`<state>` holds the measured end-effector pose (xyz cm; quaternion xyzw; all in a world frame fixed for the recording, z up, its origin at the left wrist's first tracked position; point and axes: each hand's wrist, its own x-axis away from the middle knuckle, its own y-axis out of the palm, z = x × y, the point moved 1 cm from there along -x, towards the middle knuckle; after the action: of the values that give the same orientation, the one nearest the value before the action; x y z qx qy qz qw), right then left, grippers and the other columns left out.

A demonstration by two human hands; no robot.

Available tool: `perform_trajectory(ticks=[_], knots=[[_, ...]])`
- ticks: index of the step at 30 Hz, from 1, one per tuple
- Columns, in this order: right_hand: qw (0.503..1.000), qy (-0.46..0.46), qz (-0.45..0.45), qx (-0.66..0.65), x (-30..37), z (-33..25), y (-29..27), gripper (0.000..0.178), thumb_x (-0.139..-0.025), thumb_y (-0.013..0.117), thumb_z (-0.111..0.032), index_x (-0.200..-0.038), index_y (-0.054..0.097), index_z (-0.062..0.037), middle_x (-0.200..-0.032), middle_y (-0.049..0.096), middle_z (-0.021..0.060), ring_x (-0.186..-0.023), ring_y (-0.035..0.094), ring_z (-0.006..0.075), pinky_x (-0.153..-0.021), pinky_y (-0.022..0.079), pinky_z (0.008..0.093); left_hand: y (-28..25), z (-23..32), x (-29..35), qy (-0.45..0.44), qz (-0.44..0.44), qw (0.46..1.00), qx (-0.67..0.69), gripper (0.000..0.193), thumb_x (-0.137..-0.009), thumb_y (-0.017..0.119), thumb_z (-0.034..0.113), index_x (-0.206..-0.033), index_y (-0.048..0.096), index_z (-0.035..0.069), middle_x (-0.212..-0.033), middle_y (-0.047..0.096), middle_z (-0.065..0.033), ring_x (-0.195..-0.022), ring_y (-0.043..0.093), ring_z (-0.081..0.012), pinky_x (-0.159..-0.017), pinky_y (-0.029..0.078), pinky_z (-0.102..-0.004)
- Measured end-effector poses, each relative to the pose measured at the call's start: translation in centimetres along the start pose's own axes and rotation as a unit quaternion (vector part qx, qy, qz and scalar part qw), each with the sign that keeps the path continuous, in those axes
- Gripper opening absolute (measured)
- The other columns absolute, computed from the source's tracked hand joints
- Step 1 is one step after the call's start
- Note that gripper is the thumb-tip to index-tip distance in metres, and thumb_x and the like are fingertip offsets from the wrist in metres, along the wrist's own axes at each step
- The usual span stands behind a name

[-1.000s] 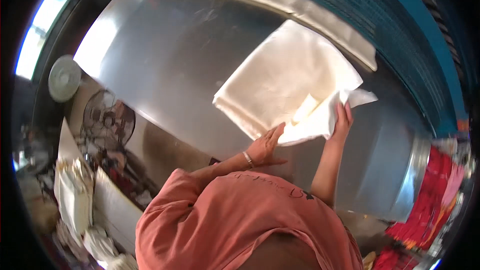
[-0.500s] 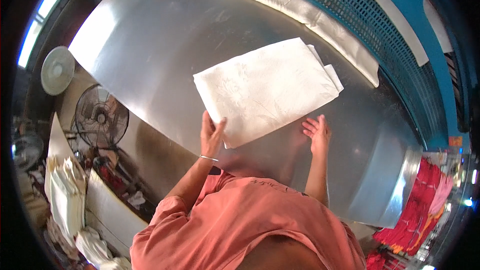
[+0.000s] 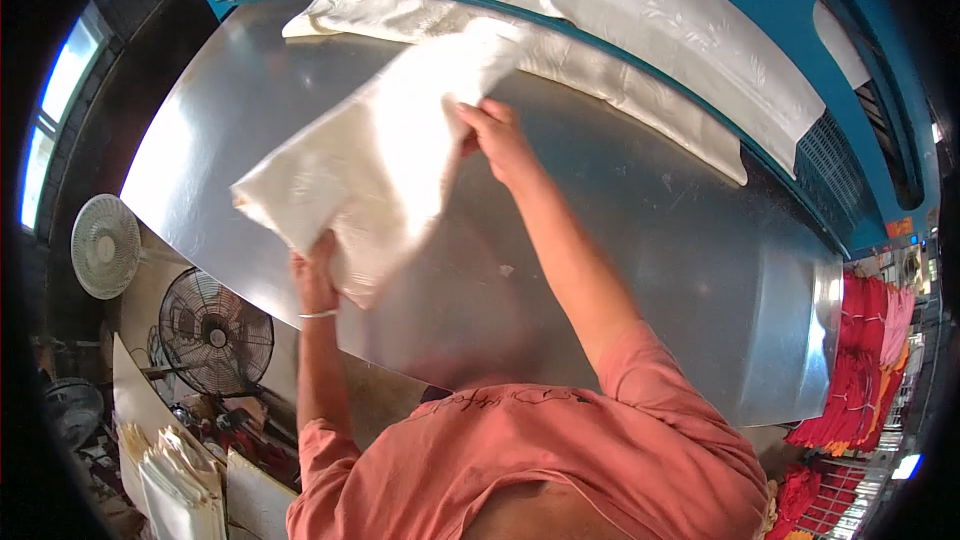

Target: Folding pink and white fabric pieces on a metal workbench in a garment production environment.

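Observation:
A folded white patterned cloth is lifted above the shiny metal table, tilted and partly smeared by motion. My left hand grips its near edge, the thumb over the fabric. At its right edge my right hand is closed on the cloth, with the arm stretched far out. The cloth's far end reaches over a long strip of white fabric that lies along the table's back edge.
Behind the table, a blue machine carries a wide white patterned sheet. Two fans stand at the left, above stacked white cloths. Red fabric bundles hang on a rack at the right.
The cloth has come up off the table and moved left and away. My right hand, open before, now grips it. A white sheet now covers much of the machine's blue mesh.

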<state>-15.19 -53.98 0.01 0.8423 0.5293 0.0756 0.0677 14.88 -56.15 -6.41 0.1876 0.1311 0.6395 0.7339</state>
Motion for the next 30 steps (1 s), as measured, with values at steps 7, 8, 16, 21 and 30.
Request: perform_trajectory(ticks=[7, 8, 16, 21, 30], knots=[[0.992, 0.07, -0.089, 0.051, -0.4, 4.9, 3.9, 0.042, -0.089, 0.047, -0.023, -0.125, 0.039, -0.0036, -0.088, 0.061, 0.0106, -0.068, 0.061, 0.0154, -0.055, 0.048, 0.0246, -16.3, 2.7, -13.6, -0.01, 0.065, 0.967, -0.246, 0.034, -0.07, 0.067, 0.012, -0.099, 0.056, 0.001, -0.09, 0.06, -0.0057, -0.08, 0.057, -0.0173, -0.069, 0.048, -0.0288], [0.992, 0.089, -0.079, 0.045, 0.8, 6.0, 2.9, 0.041, -0.089, 0.047, -0.023, -0.125, 0.04, -0.0039, -0.089, 0.061, 0.0111, -0.068, 0.062, 0.0158, -0.055, 0.049, 0.0244, -21.0, 3.3, -15.6, -0.059, 0.131, 0.921, -0.362, 0.041, -0.068, 0.069, 0.015, -0.104, 0.054, 0.001, -0.096, 0.059, -0.0078, -0.085, 0.056, -0.0197, -0.073, 0.047, -0.0316], [0.938, 0.117, 0.322, -0.054, 17.9, 7.9, -23.2, 0.027, -0.088, 0.05, -0.024, -0.108, 0.053, -0.0068, -0.086, 0.063, 0.0122, -0.065, 0.063, 0.0175, -0.049, 0.048, 0.0238, -4.5, -1.9, -22.5, 0.377, 0.084, 0.568, -0.727, 0.056, -0.072, 0.062, 0.015, -0.124, 0.041, 0.005, -0.126, 0.042, -0.0151, -0.116, 0.039, -0.0301, -0.097, 0.032, -0.0408], [0.888, 0.001, 0.432, -0.161, 25.9, 9.0, -27.4, 0.026, -0.087, 0.053, -0.024, -0.105, 0.054, -0.0056, -0.08, 0.063, 0.0103, -0.06, 0.061, 0.0163, -0.045, 0.046, 0.0236, 22.9, -16.2, -22.5, 0.442, -0.265, 0.658, -0.549, 0.024, -0.069, 0.058, 0.007, -0.092, 0.063, 0.011, -0.1, 0.059, -0.0084, -0.098, 0.051, -0.0283, -0.084, 0.041, -0.0387], [0.874, 0.053, 0.478, -0.069, 24.6, 8.5, -26.4, 0.026, -0.088, 0.051, -0.024, -0.104, 0.053, -0.0034, -0.078, 0.062, 0.0113, -0.059, 0.062, 0.0177, -0.041, 0.046, 0.0247, 44.5, -29.7, -12.4, 0.294, -0.377, 0.67, -0.568, 0.022, -0.072, 0.056, 0.015, -0.091, 0.066, 0.017, -0.097, 0.06, -0.008, -0.089, 0.057, -0.0283, -0.075, 0.048, -0.0364]])
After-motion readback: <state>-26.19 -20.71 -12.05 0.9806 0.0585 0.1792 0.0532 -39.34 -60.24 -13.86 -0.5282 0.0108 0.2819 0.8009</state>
